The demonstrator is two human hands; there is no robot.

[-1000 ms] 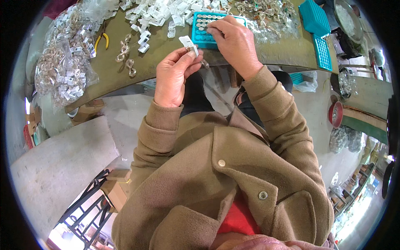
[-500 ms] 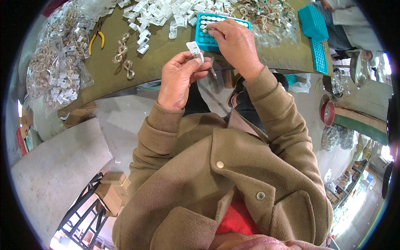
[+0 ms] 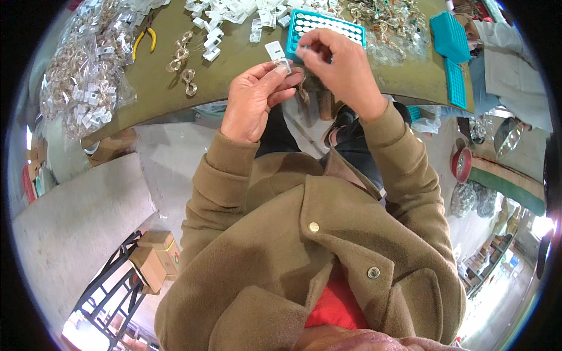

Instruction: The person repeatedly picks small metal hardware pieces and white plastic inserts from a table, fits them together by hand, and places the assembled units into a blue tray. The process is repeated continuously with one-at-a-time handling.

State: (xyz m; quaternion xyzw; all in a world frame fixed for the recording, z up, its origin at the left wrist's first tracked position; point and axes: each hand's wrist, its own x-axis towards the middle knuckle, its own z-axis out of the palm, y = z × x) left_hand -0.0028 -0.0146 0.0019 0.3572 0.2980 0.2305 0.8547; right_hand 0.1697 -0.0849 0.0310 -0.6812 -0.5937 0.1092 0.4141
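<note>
My left hand (image 3: 252,98) pinches a case (image 3: 274,50) by the near edge of the tabletop (image 3: 234,64). My right hand (image 3: 349,71) half-curls beside the tray (image 3: 291,41), its hold unclear.

pretty fuzzy matt cloth on the coat (image 3: 257,234), shiny metal snap fastener (image 3: 373,273), smooth teal plastic tray (image 3: 290,40), slick white plastic case (image 3: 274,50), crinkly glossy clear plastic bags (image 3: 88,82), plastic-looking smooth grips (image 3: 153,40) on the pliers (image 3: 144,35), dull kinda scuffed table (image 3: 234,67), plain matt cardboard boxes (image 3: 148,269)

Left fingers (image 3: 271,78) pinching white case (image 3: 274,50), teal tray (image 3: 291,41) nearby
</note>
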